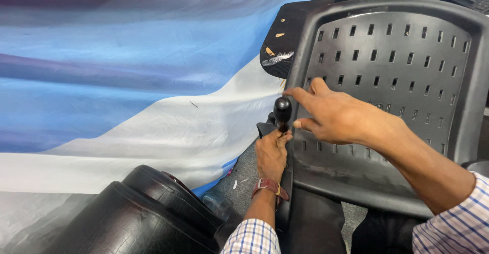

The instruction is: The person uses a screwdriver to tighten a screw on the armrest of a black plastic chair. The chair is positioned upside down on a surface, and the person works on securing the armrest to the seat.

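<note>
At six o'clock, the left hand pinches a screwdriver shaft, steadying its tip; the right hand, fingers half-spread, guides the black handle against the perforated chair back toward one o'clock.

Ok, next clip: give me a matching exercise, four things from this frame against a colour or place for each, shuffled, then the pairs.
Things:
1. round knob
2. perforated plastic chair shell
3. wrist strap
4. draped banner

Descriptions:
A. brownish-red, on the left hand's wrist
B. blue and white, behind on the left
C. black, between the left hand and the right hand
D. dark grey with rows of slots, on the right

Pairs: 1-C, 2-D, 3-A, 4-B
</note>
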